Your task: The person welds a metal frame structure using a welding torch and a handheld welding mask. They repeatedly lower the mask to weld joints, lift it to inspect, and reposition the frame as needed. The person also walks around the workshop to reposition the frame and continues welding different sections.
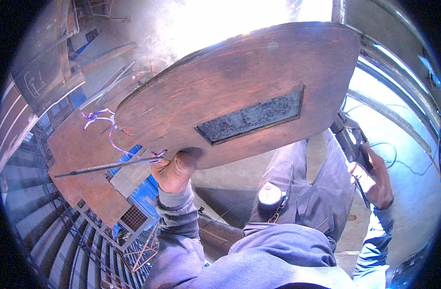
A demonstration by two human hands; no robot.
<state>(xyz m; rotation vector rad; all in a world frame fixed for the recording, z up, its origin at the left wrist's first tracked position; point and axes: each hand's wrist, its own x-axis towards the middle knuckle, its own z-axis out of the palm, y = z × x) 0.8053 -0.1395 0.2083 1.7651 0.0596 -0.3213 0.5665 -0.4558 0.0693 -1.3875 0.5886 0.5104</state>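
Note:
A brown board-like welding shield [239, 72] with rounded corners fills the upper middle. Set into it is a dark rectangular window [254, 118]. My left hand [174, 171] grips the shield's lower left edge, thumb in front and other fingers hidden. Beside that hand a thin dark rod [105, 166] sticks out leftward, and a pale purple string [112, 137] hangs from the shield's left end. On the right, my right hand [374, 178] is closed round a black-handled tool [346, 142], which looks like a welding electrode holder. Its upper end is hidden behind the shield.
White glare spreads beyond the shield's top edge. Metal pipes [398, 111] run along the right, above a thin cable [393, 151]. Rusty sheet metal [81, 159] and dark slatted bars [61, 226] lie left. A round white case [270, 194] on a chain rests against my trousers.

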